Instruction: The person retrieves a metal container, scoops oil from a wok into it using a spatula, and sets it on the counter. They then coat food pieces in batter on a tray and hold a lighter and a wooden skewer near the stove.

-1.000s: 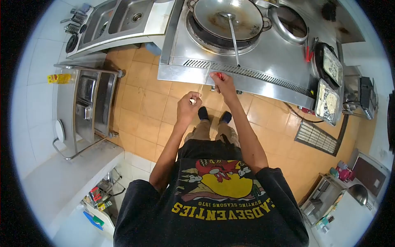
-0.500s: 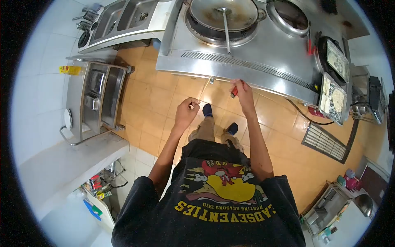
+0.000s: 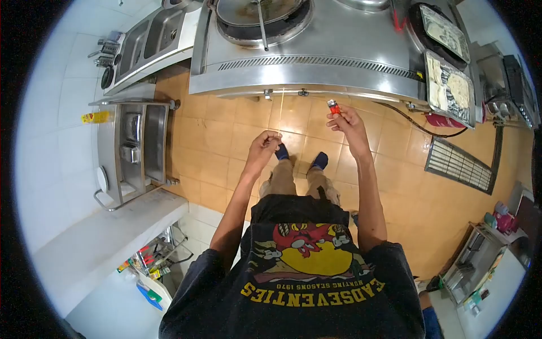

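Observation:
My left hand (image 3: 264, 151) is closed in a pinch around the lower end of a thin pale stick (image 3: 282, 110). Its far end reaches up toward the front edge of the steel stove (image 3: 327, 48). A red lighter (image 3: 334, 107) with a metal top sits in the fingers of my right hand (image 3: 351, 129), its top pointing away from me. Both hands are in front of the stove, above the tiled floor, with the lighter and stick apart. No flame shows at the lighter or on the stick.
A wok (image 3: 231, 14) with a ladle (image 3: 262, 28) in it sits on the stove. Trays of pale food (image 3: 457, 90) stand at its right end. A steel trolley (image 3: 104, 152) is at the left, and a floor grate (image 3: 460, 164) and hose (image 3: 415, 127) lie right.
My right hand has moved right and turned, showing more of the lighter. The stick now points straighter toward the stove. The view has shifted, with the stove higher in it.

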`<state>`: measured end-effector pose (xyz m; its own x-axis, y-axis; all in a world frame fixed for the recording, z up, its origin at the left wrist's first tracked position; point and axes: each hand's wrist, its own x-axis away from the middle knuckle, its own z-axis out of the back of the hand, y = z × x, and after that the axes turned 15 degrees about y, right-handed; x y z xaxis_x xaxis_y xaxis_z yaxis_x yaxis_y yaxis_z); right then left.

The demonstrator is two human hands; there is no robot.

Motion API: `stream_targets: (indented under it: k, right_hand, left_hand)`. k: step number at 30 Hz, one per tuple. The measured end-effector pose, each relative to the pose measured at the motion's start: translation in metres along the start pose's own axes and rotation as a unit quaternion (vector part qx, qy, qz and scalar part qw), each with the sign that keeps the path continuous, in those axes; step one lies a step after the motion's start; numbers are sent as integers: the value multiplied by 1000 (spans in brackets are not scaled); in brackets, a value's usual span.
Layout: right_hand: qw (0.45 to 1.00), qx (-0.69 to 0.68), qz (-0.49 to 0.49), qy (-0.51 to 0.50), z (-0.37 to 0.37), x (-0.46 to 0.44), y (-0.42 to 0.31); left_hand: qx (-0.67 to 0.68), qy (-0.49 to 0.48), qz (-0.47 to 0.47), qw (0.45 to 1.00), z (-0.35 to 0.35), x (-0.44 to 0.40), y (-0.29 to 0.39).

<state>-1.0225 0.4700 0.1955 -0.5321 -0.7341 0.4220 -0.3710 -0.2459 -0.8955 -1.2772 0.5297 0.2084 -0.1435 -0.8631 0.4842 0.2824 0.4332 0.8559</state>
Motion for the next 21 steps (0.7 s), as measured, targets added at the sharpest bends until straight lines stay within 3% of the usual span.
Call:
stream_targets:
  k: [5, 14, 21]
  right_hand:
    - [1000, 0, 25, 14, -3, 3, 6]
    - [995, -94, -29, 24, -42, -5, 4]
    - [996, -57, -21, 65, -70, -12, 9]
  left_hand:
    - [-23, -33, -14, 999, -6, -5, 8]
    - [-28, -59, -28, 997, 5, -9, 23]
    - [-20, -63, -22, 998, 28, -11, 20]
